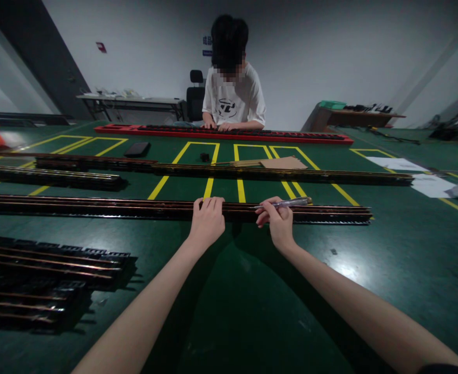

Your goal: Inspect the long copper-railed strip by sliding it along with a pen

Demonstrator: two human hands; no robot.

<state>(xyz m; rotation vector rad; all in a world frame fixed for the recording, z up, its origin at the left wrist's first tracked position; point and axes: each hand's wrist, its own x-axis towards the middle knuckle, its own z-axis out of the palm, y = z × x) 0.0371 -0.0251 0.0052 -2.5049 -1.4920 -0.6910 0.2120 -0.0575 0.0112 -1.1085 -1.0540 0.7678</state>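
Note:
A long dark rail with copper-coloured strips (154, 206) lies across the green table in front of me. My left hand (208, 221) rests on its middle, fingers bent over the far edge and pressed together around the rail. To the right, my right hand (276, 221) is closed on a thin screwdriver-like tool (295, 202) with a clear handle. The tool lies nearly level just above the rail, its tip pointing left; whether the tip touches the strips I cannot tell.
Farther back lies another long dark rail (314, 175), with cardboard (284, 162) behind it. More strips (49, 259) lie at the near left. A person (234, 101) works at a red tray (283, 136) across the table. White papers (433, 185) are at the right.

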